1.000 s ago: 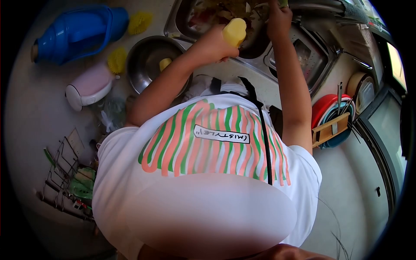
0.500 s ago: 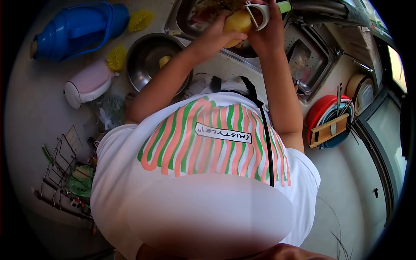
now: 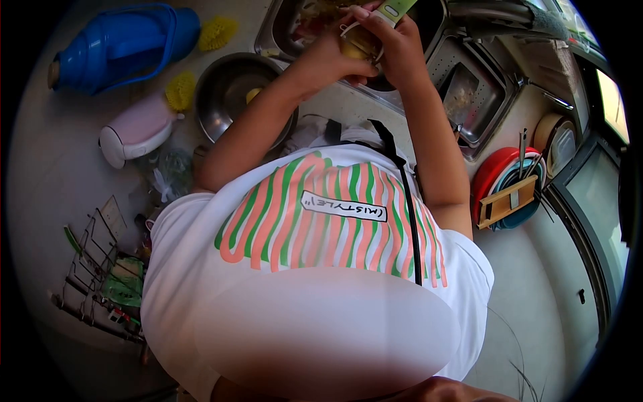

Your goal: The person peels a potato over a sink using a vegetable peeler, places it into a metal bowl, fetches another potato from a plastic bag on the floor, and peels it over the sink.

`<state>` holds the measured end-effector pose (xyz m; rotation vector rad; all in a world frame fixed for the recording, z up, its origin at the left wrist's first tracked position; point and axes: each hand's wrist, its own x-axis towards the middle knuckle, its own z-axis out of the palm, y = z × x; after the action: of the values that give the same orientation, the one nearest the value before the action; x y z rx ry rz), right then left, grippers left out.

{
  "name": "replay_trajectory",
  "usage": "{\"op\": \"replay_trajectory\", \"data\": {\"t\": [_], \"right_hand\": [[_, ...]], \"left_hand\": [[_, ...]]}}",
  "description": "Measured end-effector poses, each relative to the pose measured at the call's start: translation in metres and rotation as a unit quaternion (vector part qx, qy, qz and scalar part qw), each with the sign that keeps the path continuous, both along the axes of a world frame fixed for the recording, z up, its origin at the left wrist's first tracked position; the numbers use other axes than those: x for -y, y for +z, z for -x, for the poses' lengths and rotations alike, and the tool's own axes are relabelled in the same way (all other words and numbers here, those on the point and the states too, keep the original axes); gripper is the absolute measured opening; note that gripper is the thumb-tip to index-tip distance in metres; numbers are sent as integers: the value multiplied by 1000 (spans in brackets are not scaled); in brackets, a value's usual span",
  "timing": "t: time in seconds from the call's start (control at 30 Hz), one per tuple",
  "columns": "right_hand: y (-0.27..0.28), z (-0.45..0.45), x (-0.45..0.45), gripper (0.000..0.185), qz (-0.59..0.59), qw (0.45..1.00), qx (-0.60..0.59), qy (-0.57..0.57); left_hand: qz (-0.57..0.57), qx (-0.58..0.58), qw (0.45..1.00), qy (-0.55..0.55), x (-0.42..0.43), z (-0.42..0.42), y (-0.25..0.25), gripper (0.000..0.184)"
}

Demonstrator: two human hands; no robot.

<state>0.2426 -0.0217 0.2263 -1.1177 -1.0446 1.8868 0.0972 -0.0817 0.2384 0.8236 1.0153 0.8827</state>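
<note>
- Counter [image 3: 241, 43]: pale, runs across the far side.
- Glazed panel [image 3: 598, 194], right: dark frame, pale glass.
- Bright pane [image 3: 611, 100], far right: strongest light seen.
- Smooth grey surface [image 3: 552, 275], near right: floor or wall, undetermined.
- Wire rack [image 3: 78, 286], near left: dark metal, dimmer light.

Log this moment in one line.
left hand: potato | right hand: peeler, at potato | place: at sink | bowl: yellow piece inside

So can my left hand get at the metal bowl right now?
Likely yes: the left hand holds yellow produce, but only its own forearm visibly overlaps the metal bowl.
</note>
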Motion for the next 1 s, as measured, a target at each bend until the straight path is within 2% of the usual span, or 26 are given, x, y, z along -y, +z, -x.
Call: {"op": "replay_trajectory", "data": {"t": [0.1, 0.2, 0.33, 0.37, 0.4, 0.47, 0.53, 0.57, 0.67, 0.77, 0.8, 0.87, 1.0], "right_hand": [[-9, 1, 0, 18, 23, 998, -56, 0], [-12, 1, -1, 17, -9, 998, -59, -5], [-21, -1, -16, 16, 11, 988, -102, -119], [-51, -13, -32, 17, -62, 986, -92, -122], [-95, -43, -49, 18, -69, 985, 119, -105], [-80, -49, -46, 20, -58, 970, 157, -175], [-62, -42, -41, 20, 13, 986, -12, -168], [-50, -39, -33, 20, 53, 980, -94, -166], [-5, -5, 0, 21, 51, 986, -149, -50], [-20, -8, -5, 19, -6, 992, -117, -56], [-20, -9, -13, 21, 13, 985, -86, -149], [-75, -39, -35, 23, -5, 980, 38, -195], [-48, -29, -22, 25, 76, 971, -128, -190]], "left_hand": [[38, -69, 997, 14, 1, 2, -20, 76], [28, -61, 998, -7, 2, 9, -21, 78], [93, 37, 993, -58, 7, 16, 7, 81], [104, 69, 991, -58, 14, 15, 9, 82], [113, 100, 987, -59, 18, 15, 12, 83], [92, 86, 991, -50, 17, 14, 13, 83], [72, 55, 996, -7, 16, 10, 5, 81], [101, 37, 994, 18, 15, 7, 4, 72], [144, 86, 985, -29, 6, 6, -5, 63], [163, 172, 972, -12, 11, 4, -4, 59], [169, 198, 966, -2, 13, 6, -3, 60], [144, 204, 968, -17, 19, 6, 12, 60], [142, 184, 972, 16, 14, 4, 5, 54]]}}
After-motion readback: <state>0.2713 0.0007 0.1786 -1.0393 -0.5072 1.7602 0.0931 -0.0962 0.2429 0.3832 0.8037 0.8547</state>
